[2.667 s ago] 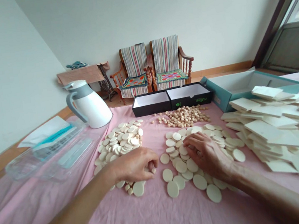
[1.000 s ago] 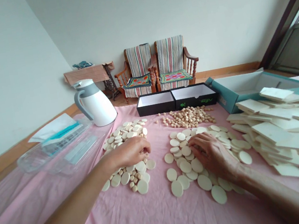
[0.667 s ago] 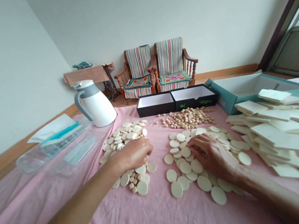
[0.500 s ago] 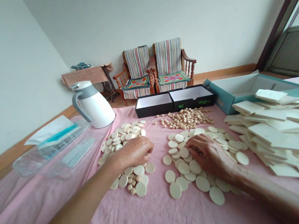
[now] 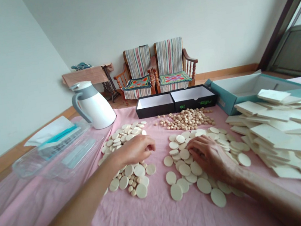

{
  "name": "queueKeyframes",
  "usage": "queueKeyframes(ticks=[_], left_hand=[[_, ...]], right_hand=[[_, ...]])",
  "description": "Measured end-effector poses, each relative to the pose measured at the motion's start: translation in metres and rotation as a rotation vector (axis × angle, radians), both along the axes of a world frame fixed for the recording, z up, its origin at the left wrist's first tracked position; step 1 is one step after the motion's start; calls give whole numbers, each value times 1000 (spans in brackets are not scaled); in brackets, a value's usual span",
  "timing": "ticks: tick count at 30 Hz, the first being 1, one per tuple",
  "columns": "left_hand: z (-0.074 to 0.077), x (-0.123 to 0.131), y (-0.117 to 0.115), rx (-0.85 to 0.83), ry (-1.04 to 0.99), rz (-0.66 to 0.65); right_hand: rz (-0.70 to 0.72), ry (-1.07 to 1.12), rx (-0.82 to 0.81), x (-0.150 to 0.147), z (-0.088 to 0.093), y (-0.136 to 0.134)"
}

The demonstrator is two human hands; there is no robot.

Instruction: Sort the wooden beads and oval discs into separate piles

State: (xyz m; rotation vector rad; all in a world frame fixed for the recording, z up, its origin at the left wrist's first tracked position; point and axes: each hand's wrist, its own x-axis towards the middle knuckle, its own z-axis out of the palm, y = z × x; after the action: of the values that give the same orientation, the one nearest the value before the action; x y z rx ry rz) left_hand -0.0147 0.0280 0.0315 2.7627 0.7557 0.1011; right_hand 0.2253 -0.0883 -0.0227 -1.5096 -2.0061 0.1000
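Over the left-hand pile of pale wooden discs (image 5: 123, 136), my left hand (image 5: 137, 149) has its fingers curled inward. Whatever those fingers hold, if anything, is hidden. Small wooden cubes (image 5: 133, 179) lie among discs just below that wrist. My right hand (image 5: 206, 153) rests on the other heap of round wooden discs (image 5: 185, 169), its fingers bent down and together at the heap's left part. The fingertips touch discs there, but what is pinched beneath them does not show.
Small wooden pieces (image 5: 189, 118) are heaped before two black boxes (image 5: 156, 110). Square wooden sheets (image 5: 277, 128) are stacked at right beside a teal box (image 5: 230, 97). A white jug (image 5: 96, 109) and clear plastic packaging (image 5: 60, 153) stand left on the pink cloth (image 5: 155, 221).
My left hand has lifted and shifted slightly, with its fingers a little less tightly curled, baring more cubes and discs below it. My right hand has barely moved.
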Motion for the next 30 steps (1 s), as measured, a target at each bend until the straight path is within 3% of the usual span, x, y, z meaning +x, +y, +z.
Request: queueKeyframes(ticks=[5,12,17,22,27,30], left_hand=[[-5,-17,-20,12,163,2],[-13,-12,-26,173,258,36],[-12,-10,-25,186,274,-3],[-7,11,-10,158,29,-5],[3,36,4,331,-420,247],[2,30,4,346,-502,268]], right_hand=[[10,1,8,0,0,0],[-1,3,3,-1,1,-1],[5,8,-17,0,-1,0],[18,18,-16,0,2,0],[15,17,-23,0,2,0],[22,17,-17,1,-1,0]])
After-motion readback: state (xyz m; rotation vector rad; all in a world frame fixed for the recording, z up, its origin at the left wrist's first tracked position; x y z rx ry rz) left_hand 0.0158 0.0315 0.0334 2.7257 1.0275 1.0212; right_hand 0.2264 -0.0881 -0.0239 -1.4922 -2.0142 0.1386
